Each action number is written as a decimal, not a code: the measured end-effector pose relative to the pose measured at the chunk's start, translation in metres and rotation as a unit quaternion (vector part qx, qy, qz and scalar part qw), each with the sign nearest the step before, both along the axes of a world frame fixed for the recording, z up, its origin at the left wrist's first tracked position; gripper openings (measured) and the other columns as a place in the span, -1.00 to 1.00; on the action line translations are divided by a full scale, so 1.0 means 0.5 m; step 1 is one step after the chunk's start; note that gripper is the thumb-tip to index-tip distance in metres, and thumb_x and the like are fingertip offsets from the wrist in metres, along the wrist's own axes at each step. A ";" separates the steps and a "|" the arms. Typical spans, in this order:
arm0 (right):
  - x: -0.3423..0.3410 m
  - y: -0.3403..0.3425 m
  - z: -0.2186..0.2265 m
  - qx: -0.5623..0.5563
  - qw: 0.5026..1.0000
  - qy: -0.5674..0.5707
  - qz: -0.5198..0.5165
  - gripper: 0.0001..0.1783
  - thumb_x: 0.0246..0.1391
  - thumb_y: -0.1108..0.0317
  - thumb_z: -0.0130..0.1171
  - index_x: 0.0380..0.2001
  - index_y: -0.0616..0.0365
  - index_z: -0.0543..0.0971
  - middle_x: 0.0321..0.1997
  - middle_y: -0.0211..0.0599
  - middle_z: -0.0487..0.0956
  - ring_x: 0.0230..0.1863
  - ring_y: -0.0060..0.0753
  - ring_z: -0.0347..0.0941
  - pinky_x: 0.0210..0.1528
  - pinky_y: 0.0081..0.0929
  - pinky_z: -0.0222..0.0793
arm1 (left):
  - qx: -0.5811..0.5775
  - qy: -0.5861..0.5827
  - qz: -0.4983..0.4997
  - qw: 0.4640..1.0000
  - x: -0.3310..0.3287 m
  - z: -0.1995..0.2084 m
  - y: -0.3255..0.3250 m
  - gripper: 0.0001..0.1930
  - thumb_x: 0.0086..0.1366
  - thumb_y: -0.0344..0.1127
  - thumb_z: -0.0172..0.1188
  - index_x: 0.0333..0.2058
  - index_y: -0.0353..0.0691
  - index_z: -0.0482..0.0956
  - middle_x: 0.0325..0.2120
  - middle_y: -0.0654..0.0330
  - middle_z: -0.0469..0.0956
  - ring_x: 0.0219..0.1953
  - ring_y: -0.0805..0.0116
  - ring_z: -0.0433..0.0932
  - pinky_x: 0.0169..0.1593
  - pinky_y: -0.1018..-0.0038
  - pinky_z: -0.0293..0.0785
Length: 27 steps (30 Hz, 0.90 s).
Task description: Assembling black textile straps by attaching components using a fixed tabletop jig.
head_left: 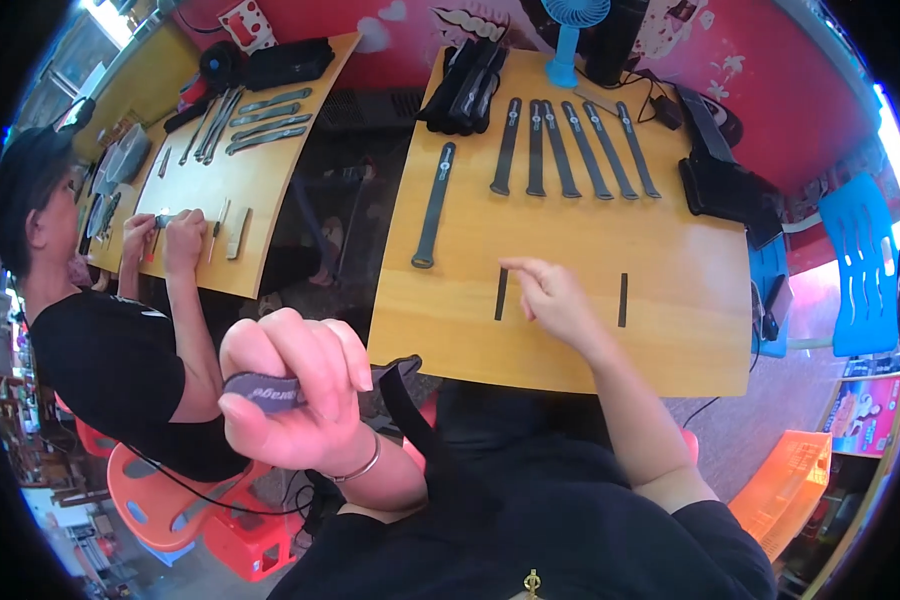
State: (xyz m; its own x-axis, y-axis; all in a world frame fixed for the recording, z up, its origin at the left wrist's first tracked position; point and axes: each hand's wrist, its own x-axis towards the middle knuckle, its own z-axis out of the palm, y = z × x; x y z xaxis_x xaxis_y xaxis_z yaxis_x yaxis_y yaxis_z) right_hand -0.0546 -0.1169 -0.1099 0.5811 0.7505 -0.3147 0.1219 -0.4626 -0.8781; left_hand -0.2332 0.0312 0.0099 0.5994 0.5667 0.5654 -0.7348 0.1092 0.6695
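Note:
Raised close in front of me, my left hand is closed around a dark grey strap with pale lettering. A further length of dark band shows behind the wrist, over the table's front edge. My right hand rests low over the wooden table, index finger stretched toward a short black line; I see nothing in it. A second black line lies to its right. One dark grey strap lies alone on the left, and several like it are in a row farther back.
A bundle of black straps sits at the back left, a blue fan behind. A black bag lies at the right edge. At a neighbouring table, a co-worker handles a small object. An orange crate stands low right.

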 end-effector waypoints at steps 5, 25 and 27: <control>0.019 0.040 -0.013 -0.013 0.994 -0.101 0.047 -0.62 0.22 0.33 -0.15 0.01 0.14 0.54 -0.72 -0.35 0.41 -0.65 -0.51 0.37 -0.47 -0.47 0.32 | -0.039 -0.043 0.004 0.998 0.007 0.004 0.000 -0.51 0.30 0.14 0.04 -0.56 -0.11 0.13 -0.75 0.25 0.32 -0.79 0.49 0.22 -0.57 0.49 0.37; -0.013 0.012 -0.052 0.046 0.985 -0.155 -0.053 -0.69 0.20 0.29 -0.07 -0.05 0.04 0.54 -0.54 -0.08 0.56 -0.50 0.05 0.50 -0.40 -0.14 0.39 | -0.052 -0.051 0.008 0.997 0.009 0.013 0.001 -0.51 0.27 0.12 0.09 -0.58 -0.09 0.13 -0.78 0.27 0.30 -0.82 0.53 0.17 -0.58 0.54 0.34; -0.016 0.016 -0.051 0.057 0.981 -0.185 -0.032 -0.68 0.19 0.30 -0.08 -0.04 0.04 0.54 -0.55 -0.07 0.56 -0.51 0.04 0.50 -0.40 -0.13 0.39 | -0.045 -0.054 0.011 0.997 0.008 0.012 0.000 -0.51 0.27 0.12 0.09 -0.58 -0.09 0.13 -0.77 0.26 0.31 -0.82 0.53 0.19 -0.58 0.53 0.34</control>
State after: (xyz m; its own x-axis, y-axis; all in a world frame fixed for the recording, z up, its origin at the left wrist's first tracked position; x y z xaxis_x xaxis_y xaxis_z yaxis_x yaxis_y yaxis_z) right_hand -0.0624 -0.1092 -0.1353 0.6862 0.7274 0.0099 0.4158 -0.3809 -0.8259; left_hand -0.2290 0.0314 0.0160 0.5249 0.6296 0.5728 -0.8049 0.1482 0.5747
